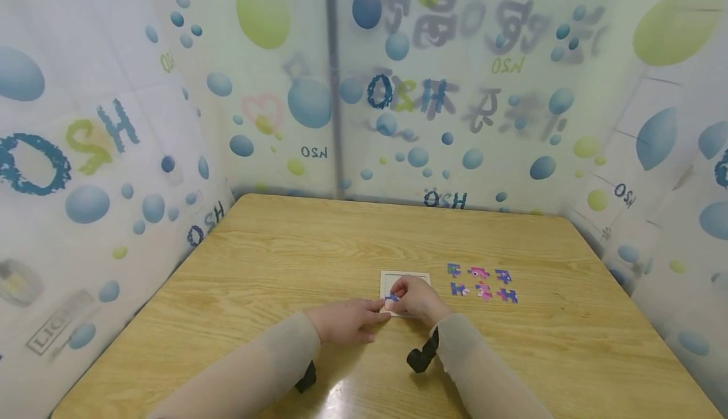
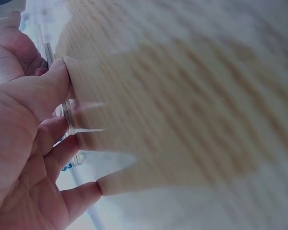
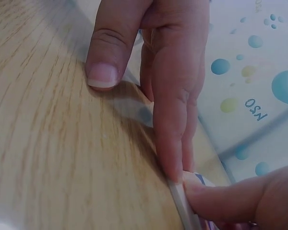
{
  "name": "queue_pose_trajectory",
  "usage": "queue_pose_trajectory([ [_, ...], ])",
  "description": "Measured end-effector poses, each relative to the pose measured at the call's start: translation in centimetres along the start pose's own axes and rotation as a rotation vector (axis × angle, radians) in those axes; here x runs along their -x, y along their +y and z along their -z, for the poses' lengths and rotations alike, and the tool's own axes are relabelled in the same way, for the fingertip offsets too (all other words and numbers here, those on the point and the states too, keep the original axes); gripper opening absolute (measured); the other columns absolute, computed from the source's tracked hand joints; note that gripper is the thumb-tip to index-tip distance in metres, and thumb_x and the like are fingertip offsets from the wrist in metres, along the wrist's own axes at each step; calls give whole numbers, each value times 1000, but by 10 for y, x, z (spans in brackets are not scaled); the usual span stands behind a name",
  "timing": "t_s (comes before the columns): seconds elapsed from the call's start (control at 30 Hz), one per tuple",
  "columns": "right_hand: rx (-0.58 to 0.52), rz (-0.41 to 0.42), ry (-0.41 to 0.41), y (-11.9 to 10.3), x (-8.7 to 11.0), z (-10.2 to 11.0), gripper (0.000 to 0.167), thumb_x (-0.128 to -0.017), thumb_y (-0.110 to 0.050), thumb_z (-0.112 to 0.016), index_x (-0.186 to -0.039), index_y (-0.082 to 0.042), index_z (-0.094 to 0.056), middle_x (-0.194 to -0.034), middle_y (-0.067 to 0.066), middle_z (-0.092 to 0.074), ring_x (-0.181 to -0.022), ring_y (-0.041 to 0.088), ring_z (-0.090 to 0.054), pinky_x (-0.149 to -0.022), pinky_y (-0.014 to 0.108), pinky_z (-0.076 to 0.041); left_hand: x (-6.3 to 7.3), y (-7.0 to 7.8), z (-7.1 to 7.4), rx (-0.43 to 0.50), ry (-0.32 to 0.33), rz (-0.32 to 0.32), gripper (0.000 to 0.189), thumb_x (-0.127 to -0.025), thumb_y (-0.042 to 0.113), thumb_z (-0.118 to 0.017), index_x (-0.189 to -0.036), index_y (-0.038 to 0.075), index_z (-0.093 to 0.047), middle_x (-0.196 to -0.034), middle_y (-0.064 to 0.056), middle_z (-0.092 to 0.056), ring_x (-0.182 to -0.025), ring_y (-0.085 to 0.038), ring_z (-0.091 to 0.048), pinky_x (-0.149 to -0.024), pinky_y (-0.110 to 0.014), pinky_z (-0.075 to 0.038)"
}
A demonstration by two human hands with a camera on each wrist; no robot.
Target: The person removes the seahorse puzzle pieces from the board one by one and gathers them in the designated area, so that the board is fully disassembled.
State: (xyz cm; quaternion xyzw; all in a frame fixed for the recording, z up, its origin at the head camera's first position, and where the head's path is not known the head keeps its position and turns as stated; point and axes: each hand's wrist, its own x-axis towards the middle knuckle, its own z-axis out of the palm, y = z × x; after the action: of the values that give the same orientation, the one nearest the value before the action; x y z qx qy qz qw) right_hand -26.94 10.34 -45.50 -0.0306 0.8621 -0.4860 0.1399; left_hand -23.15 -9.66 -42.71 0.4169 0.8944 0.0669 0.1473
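Observation:
A small white puzzle frame (image 1: 423, 274) lies on the table in front of the person. The left hand (image 1: 347, 321) rests flat at its left side, fingers extended. In the right wrist view, a fingertip (image 3: 172, 172) of this hand touches the frame's edge (image 3: 179, 201). The right hand (image 1: 418, 299) reaches over the frame, pinching a blue puzzle piece (image 1: 390, 297) between thumb and curled index finger at the left part. A pale pink part (image 1: 389, 307) shows just below it. The right thumb (image 3: 225, 199) overlaps the frame's edge; much of the frame's inside is hidden.
Right of the frame, several loose pink and blue puzzle pieces (image 1: 483, 292) lie in two rows. The wooden table (image 1: 273, 242) is bordered by a printed curtain (image 1: 273, 160) at the back and sides. Black straps (image 1: 422, 359) with devices sit on both wrists.

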Motion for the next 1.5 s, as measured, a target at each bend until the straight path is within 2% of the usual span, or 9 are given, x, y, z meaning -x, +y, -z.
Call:
queue_pose_trajectory([
  [0.27, -44, -13, -11, 0, -1, 1, 28, -76, 4, -77, -97, -4, -60, -89, 7, -55, -82, 21, -51, -65, 25, -44, 0, 0, 0, -14, 8, -5, 53, -96, 30, -59, -146, 20, -44, -155, -7, -30, -138, -26, -35, -113, -37, -30],
  [0.5, -45, 11, -15, 2, -2, 2, 30, -73, 12, -73, -96, -3, -61, -89, 7, -55, -83, 21, -50, -64, 25, -44, 0, 1, 1, -10, 0, -4, 53, -97, 29, -59, -146, 19, -43, -155, -7, -29, -138, -26, -35, -113, -38, -31],
  [0.67, -50, -4, -30, 1, -2, 3, 36, -70, 19, -67, -97, -2, -61, -90, 8, -55, -83, 22, -50, -62, 24, -44, -1, 1, 2, -15, 1, -7, 53, -97, 29, -58, -146, 19, -44, -155, -7, -30, -138, -26, -35, -113, -37, -31],
  [0.9, -51, -15, -35, 0, -2, 3, 35, -73, 19, -68, -100, -2, -61, -92, 8, -56, -86, 22, -50, -68, 25, -45, 0, 2, 3, -4, -5, 2, 52, -97, 29, -59, -146, 19, -44, -155, -6, -30, -138, -26, -34, -113, -38, -30],
  [1.07, -70, -17, -45, 0, -2, 5, 35, -73, 18, -69, -101, -2, -62, -91, 8, -55, -85, 22, -50, -66, 25, -45, 0, 2, 3, 0, -11, 7, 53, -96, 29, -59, -146, 20, -44, -156, -5, -29, -138, -25, -34, -113, -38, -30],
  [1.23, -92, -18, -43, 0, -1, 5, 30, -75, 12, -72, -98, -5, -63, -88, 8, -53, -81, 21, -49, -61, 24, -43, -1, 1, 2, -5, -14, 6, 53, -96, 29, -59, -147, 21, -43, -156, -4, -28, -139, -24, -34, -113, -37, -31],
  [1.5, -131, -10, -36, 2, -1, 5, 16, -83, 5, -67, -97, -2, -63, -82, 6, -56, -70, 16, -53, -56, 22, -43, -2, 1, 1, -20, -13, 1, 53, -97, 30, -58, -146, 20, -43, -155, -5, -30, -138, -23, -34, -112, -35, -31],
])
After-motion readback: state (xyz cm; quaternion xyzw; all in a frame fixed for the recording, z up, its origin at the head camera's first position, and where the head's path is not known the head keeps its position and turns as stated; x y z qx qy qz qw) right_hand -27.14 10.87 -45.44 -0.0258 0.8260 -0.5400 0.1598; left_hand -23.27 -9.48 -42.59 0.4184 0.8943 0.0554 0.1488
